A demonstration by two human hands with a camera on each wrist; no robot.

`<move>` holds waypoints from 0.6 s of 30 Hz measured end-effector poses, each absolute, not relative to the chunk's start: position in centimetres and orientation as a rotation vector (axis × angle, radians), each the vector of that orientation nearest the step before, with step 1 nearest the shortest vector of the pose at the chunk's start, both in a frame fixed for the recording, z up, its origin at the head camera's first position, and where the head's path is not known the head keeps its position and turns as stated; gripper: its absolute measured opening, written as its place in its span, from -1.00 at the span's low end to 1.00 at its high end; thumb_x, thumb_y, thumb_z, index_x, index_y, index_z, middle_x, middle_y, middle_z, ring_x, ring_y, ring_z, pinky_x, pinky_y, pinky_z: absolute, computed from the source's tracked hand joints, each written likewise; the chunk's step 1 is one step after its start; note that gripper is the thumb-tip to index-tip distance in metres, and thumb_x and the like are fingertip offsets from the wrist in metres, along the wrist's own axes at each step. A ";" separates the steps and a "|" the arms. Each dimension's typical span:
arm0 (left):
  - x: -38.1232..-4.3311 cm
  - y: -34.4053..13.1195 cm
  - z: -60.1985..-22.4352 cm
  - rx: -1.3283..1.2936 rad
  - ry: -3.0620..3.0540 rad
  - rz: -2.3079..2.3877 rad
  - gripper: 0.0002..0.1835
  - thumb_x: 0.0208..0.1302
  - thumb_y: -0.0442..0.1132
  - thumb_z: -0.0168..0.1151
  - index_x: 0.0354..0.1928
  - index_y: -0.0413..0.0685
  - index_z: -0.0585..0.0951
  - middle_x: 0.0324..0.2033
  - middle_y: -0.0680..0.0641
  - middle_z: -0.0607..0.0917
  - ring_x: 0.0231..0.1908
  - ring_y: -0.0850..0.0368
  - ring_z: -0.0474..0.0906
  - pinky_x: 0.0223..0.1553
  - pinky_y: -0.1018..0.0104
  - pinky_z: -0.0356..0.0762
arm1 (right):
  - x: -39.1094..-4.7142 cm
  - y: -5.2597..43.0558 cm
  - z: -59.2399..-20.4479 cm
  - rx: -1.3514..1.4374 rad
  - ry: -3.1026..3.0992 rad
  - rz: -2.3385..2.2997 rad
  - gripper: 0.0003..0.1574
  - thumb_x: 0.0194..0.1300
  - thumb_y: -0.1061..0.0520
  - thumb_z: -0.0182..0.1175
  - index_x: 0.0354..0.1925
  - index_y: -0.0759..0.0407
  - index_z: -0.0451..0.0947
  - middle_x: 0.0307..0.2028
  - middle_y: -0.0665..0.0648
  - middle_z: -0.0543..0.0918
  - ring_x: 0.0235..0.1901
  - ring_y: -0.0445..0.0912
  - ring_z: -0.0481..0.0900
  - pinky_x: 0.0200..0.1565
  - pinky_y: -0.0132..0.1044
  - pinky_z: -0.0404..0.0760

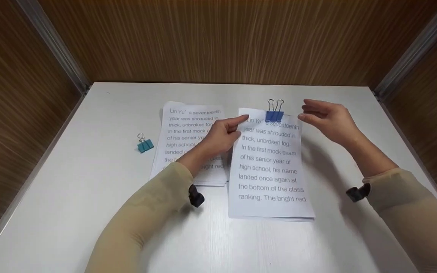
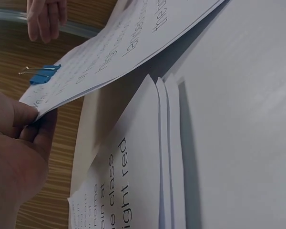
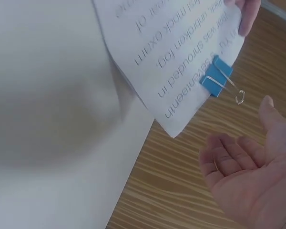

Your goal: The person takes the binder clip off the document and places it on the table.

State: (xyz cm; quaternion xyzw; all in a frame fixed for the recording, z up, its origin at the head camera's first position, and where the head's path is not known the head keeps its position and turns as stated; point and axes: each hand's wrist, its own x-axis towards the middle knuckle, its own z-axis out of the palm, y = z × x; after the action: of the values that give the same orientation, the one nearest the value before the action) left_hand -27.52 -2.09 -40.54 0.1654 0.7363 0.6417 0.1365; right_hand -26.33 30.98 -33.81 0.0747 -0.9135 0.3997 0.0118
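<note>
My left hand pinches the upper left edge of a printed paper stack, thumb on top and fingers beneath. The stack's top end is raised off the table, as the left wrist view shows. A blue binder clip bites the middle of its top edge, both wire handles pointing away from the sheets. Just right of that clip, my right hand hovers apart from the paper with loosely bent fingers. In the right wrist view its palm holds nothing.
A second printed stack lies on the white table to the left, partly under my left forearm. Farther left sits a teal binder clip. Wood-grain panels enclose the table at the back and sides.
</note>
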 end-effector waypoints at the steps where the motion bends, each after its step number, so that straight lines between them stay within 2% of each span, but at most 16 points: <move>1: -27.4 -2.1 -40.5 0.482 2.124 1.865 -0.38 0.56 -0.49 0.09 0.51 0.24 0.51 0.30 -0.02 0.68 -0.05 0.13 0.76 -0.41 0.31 0.53 | -26.7 31.0 -33.6 0.227 -2.848 1.271 -0.07 0.40 -0.22 0.43 0.54 0.13 0.42 0.35 0.25 0.61 0.31 0.12 0.62 0.29 -0.17 0.59; 4: -26.9 -2.2 -40.4 0.503 2.100 1.882 -0.38 0.55 -0.50 0.08 0.50 0.24 0.52 0.26 -0.02 0.71 -0.06 0.11 0.77 -0.37 0.35 0.59 | -27.7 30.9 -33.4 0.219 -2.846 1.344 -0.05 0.40 -0.24 0.42 0.57 0.09 0.39 0.37 0.20 0.60 0.33 0.05 0.60 0.37 -0.05 0.52; 10: -26.4 -2.3 -40.3 0.548 2.065 1.906 -0.37 0.53 -0.51 0.07 0.50 0.19 0.52 0.19 -0.05 0.75 -0.05 0.06 0.79 -0.26 0.35 0.68 | -29.2 30.7 -33.2 0.281 -2.837 1.449 -0.10 0.44 -0.20 0.40 0.57 0.07 0.39 0.38 0.19 0.61 0.35 -0.03 0.58 0.42 -0.04 0.46; 15: -26.2 -2.4 -40.5 0.555 2.059 1.913 -0.37 0.52 -0.51 0.09 0.50 0.18 0.52 0.16 -0.06 0.77 -0.09 0.04 0.80 -0.26 0.35 0.70 | -29.9 30.6 -33.3 0.324 -2.857 1.539 -0.13 0.49 -0.15 0.35 0.60 0.06 0.34 0.42 0.18 0.56 0.43 0.02 0.50 0.49 0.07 0.35; 18: -26.1 -2.4 -40.6 0.559 2.075 1.905 -0.39 0.51 -0.50 0.11 0.49 0.17 0.54 0.13 -0.05 0.78 -0.13 0.05 0.81 -0.33 0.36 0.66 | -30.1 30.5 -33.4 0.342 -2.863 1.603 -0.17 0.53 -0.11 0.32 0.61 0.06 0.32 0.43 0.18 0.55 0.42 0.04 0.50 0.50 0.04 0.33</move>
State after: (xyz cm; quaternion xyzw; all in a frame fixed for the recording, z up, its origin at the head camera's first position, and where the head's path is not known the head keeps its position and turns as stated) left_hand -26.07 -2.40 -40.58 0.1929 0.7159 0.6574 0.1346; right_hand -30.05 30.49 -33.44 0.1033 -0.8652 0.4844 -0.0784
